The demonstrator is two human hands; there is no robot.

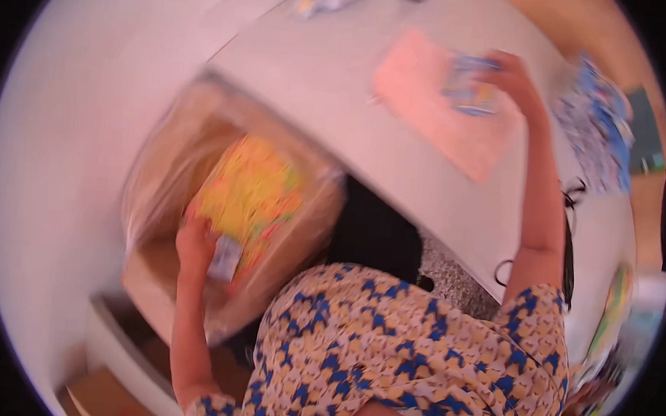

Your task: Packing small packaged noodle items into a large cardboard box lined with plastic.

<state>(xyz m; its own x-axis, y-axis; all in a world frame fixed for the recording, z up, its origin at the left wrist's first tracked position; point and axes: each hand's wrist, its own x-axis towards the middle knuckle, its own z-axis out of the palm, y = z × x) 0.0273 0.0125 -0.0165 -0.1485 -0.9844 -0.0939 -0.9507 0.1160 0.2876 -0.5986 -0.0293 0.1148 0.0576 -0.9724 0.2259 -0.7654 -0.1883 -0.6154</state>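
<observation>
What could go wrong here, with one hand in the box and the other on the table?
The left hand grips only a corner of the yellow pack in the box, so it might slip. The right hand holds a blue pack at full reach over the pink sheet; it could drop.

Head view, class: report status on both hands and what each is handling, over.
Left hand grips small pale packet over yellow-orange packs in plastic-lined cardboard box. Right hand holds blue printed packet above pink sheet on white table. Picture blurred; nothing blocking seen.
</observation>
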